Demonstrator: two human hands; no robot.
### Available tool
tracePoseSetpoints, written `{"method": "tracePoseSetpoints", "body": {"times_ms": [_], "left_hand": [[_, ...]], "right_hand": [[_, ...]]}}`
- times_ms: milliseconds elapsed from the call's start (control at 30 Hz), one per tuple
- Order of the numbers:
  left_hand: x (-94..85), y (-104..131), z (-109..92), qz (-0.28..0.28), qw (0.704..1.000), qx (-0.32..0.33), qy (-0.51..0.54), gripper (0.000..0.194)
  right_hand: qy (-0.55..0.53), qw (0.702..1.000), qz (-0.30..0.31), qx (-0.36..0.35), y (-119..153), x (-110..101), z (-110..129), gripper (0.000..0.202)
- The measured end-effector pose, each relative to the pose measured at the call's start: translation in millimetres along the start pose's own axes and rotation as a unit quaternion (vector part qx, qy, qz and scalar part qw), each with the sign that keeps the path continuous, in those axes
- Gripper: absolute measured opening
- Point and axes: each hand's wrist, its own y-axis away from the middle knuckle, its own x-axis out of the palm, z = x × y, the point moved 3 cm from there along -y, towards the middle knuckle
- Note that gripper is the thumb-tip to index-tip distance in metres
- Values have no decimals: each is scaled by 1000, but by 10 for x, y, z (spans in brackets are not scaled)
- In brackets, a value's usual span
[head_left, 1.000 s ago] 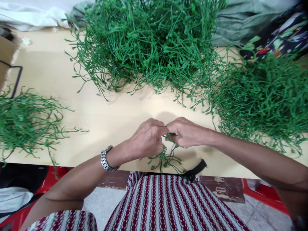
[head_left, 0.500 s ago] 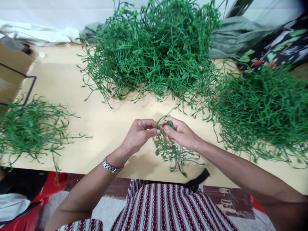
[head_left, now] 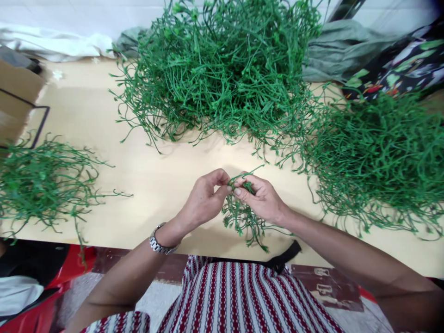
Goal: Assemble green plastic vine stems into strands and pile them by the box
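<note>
My left hand (head_left: 210, 196) and my right hand (head_left: 262, 196) meet fingertip to fingertip over the table. Both pinch a small bunch of green plastic stems (head_left: 243, 217), which hangs below them toward the table's front edge. One thin stem sticks out up and to the right above my right fingers. My left thumb and index finger are pressed together on the stems. Some stems pass through the curled fingers of my right hand. How the stems are joined between the fingertips is hidden.
A large heap of green plastic stems (head_left: 222, 74) covers the back of the table (head_left: 156, 180). Another heap (head_left: 385, 162) lies at the right, and a smaller pile (head_left: 41, 185) at the left. A cardboard box (head_left: 17, 101) stands at the far left.
The stem that curved in a loop at the fingertips now lies straighter, pointing up and right. My left fingers have bent more and closed in toward my right hand.
</note>
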Motion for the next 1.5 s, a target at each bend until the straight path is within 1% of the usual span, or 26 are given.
{"method": "tracePoseSetpoints", "body": {"times_ms": [100, 200, 267, 333, 400, 467, 567, 700, 767, 833, 933, 1067, 1167, 1233, 1300, 1333, 1400, 1467, 1500], "left_hand": [[-10, -10, 1, 16, 999, 14, -43, 7], [4, -15, 24, 26, 993, 42, -106, 9], [17, -11, 32, 24, 986, 68, -148, 12], [24, -5, 34, 11, 980, 83, -180, 14], [34, 2, 28, 4, 974, 92, -205, 14], [55, 10, 15, 7, 969, 108, -224, 17], [92, 26, -3, 14, 961, 132, -243, 19], [123, 45, -11, 31, 958, 143, -248, 20], [121, 48, -14, 41, 960, 143, -239, 21], [107, 42, -12, 42, 963, 136, -227, 20], [90, 27, 12, 39, 974, 110, -195, 18], [84, 21, 57, 24, 989, 73, -125, 15], [89, 35, 67, 34, 998, 35, -26, 14], [106, 45, 56, 74, 995, 14, 72, 12], [118, 43, 39, 118, 982, 8, 151, 9], [112, 34, 36, 127, 977, 8, 169, 7], [75, -3, 49, 114, 979, 7, 167, 5], [23, -48, 75, 91, 985, 1, 150, 4], [1, -68, 85, 83, 986, -3, 148, 4]], "right_hand": [[89, 993, 6, -73, 0, -34, 47, 7], [206, 964, 15, -169, 12, -55, 115, 5], [261, 943, 18, -204, 20, -59, 140, 8], [281, 936, 19, -210, 20, -59, 151, 9], [275, 942, 19, -193, 8, -54, 157, 8], [264, 950, 23, -165, -9, -43, 162, 11], [270, 951, 34, -146, -25, -12, 175, 16], [327, 931, 43, -157, -24, 28, 192, 14], [357, 918, 52, -165, -25, 44, 198, 13], [368, 912, 51, -174, -32, 49, 208, 13], [346, 921, 35, -176, -48, 39, 219, 13], [271, 950, 14, -152, -58, 19, 216, 12], [174, 981, 3, -88, -64, -16, 184, 10], [93, 995, 13, -24, -69, -46, 146, 9], [29, 998, 41, 24, -78, -79, 119, 10], [13, 998, 52, 37, -87, -103, 112, 9], [2, 998, 51, 41, -116, -172, 113, 8], [-43, 999, 15, 28, -156, -263, 126, 5], [-91, 996, -9, 24, -176, -310, 131, 3]]}}
